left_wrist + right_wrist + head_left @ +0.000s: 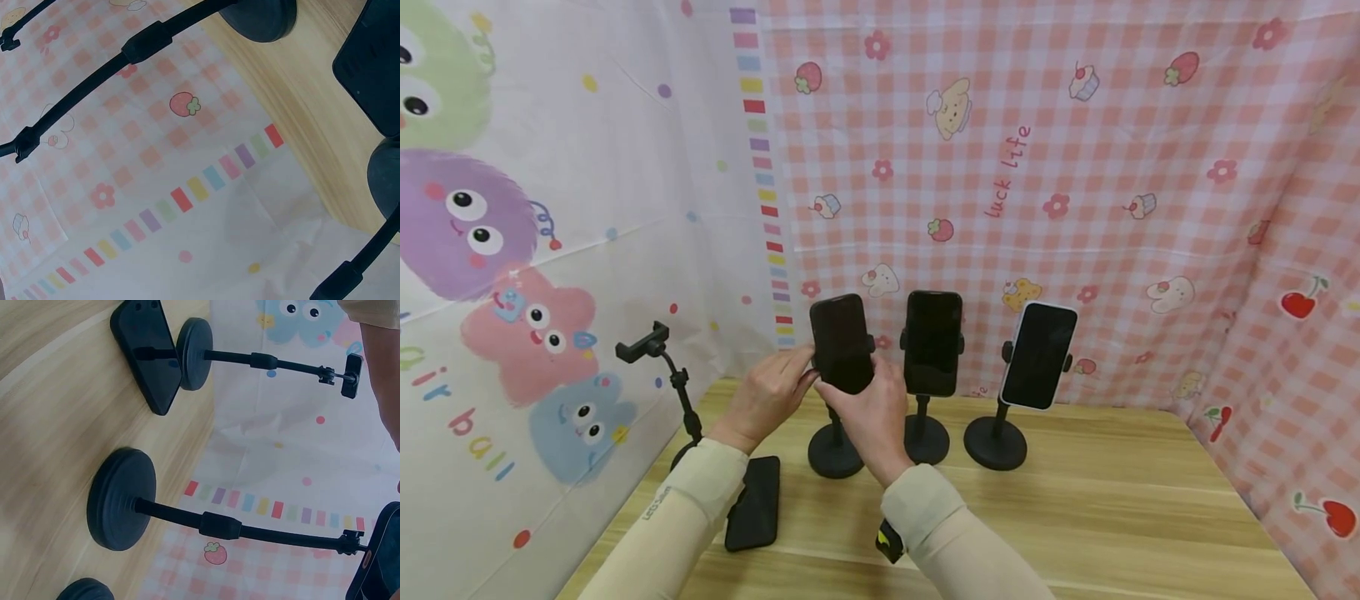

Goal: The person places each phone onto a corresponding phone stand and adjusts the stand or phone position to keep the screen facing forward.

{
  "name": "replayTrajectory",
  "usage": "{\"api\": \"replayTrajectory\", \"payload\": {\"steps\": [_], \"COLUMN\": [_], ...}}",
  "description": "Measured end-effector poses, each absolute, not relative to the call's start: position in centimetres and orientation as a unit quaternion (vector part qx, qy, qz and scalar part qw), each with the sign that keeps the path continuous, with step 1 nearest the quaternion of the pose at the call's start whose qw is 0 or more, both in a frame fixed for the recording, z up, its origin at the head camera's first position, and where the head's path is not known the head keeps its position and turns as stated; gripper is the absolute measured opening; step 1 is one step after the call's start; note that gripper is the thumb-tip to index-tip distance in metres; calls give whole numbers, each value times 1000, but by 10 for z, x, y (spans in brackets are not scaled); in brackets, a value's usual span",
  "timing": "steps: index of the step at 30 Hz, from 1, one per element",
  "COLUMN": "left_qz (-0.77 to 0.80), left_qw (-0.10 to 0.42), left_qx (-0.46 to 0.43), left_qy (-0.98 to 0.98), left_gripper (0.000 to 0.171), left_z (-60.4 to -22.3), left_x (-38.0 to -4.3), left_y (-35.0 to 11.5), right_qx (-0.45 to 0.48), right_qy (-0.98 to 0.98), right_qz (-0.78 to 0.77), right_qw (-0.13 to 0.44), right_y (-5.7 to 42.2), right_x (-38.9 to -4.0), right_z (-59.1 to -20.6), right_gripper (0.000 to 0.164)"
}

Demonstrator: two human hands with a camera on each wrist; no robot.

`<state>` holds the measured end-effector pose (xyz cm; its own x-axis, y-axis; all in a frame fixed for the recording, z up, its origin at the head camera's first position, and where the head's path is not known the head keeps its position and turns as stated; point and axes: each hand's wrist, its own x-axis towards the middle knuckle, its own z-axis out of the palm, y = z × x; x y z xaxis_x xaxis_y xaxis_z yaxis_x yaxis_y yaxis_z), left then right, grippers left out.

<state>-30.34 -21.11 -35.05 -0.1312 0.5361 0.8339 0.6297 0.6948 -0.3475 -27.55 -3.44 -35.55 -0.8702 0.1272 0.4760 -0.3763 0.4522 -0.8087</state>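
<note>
A black smartphone (838, 333) sits upright in the clamp of a round-based phone stand (835, 454), left of two other stands. My left hand (766, 396) grips the phone's lower left edge, beside the clamp. From below, my right hand (877, 412) holds the same phone, its thumb and fingers spread to either side of the lower end. In the right wrist view the phone (380, 559) shows at the lower right edge, joined to the stand's stem (281, 535). The left wrist view shows neither the hand nor the held phone's screen.
To the right stand two more holders, with a black phone (933, 342) and a white-edged phone (1040, 356). At left rises a stand with a bare clamp (643, 342). Another black phone (754, 504) lies on the wooden table (1112, 517). Patterned cloth (1000, 167) hangs behind.
</note>
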Motion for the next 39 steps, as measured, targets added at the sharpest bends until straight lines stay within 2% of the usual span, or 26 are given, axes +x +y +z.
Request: {"api": "replayTrajectory", "payload": {"steps": [5, 12, 16, 21, 39], "left_qz": [-40, -38, -43, -44, -24], "left_qw": [540, 541, 540, 542, 535], "left_qx": [-388, -385, -386, -396, -399], "left_qy": [-746, -747, -747, -741, -744], "left_gripper": [36, 35, 35, 34, 36], "left_z": [-352, -352, -353, -352, -353], "left_x": [-304, -304, -304, -306, -303], "left_y": [-211, -211, -212, -211, -213], "right_qx": [81, 99, 106, 104, 83], "right_qy": [-819, -827, -828, -824, -835], "right_qz": [518, 523, 527, 531, 502], "right_qw": [233, 180, 158, 170, 211], "right_y": [-32, -25, -25, -26, -30], "right_x": [-278, -281, -282, -282, -287], "right_z": [-355, -348, -346, -349, -353], "right_gripper": [77, 100, 97, 94, 100]}}
